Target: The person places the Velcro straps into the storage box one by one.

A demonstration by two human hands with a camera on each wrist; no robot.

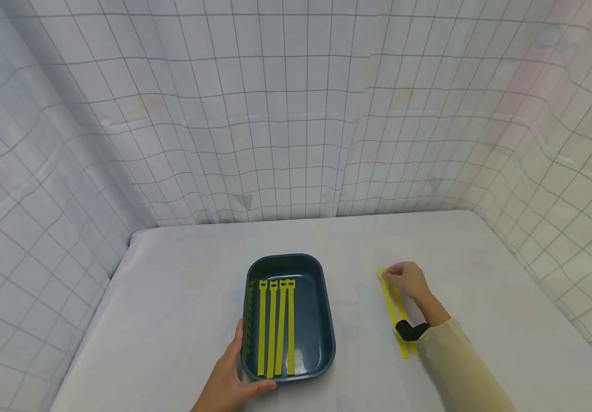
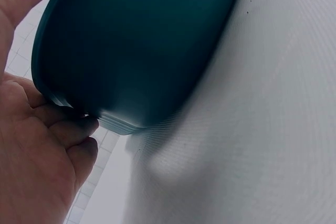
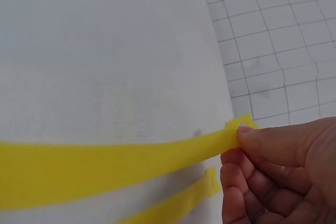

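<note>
A dark teal plastic tray lies on the white-covered table, and several yellow hook-and-loop cable ties lie lengthwise inside it, side by side. At the tray's near left corner my left hand grips the rim, thumb along the near edge; in the left wrist view its fingers curl about the tray wall. Right of the tray, my right hand pinches the slotted head of one yellow cable tie between thumb and fingers. That head is raised a little. Another cable tie lies beside it on the table.
White grid-patterned curtains hang behind the table and along both sides. The table has its far edge close to the back curtain. A black band sits at the right wrist, below a pale yellow sleeve.
</note>
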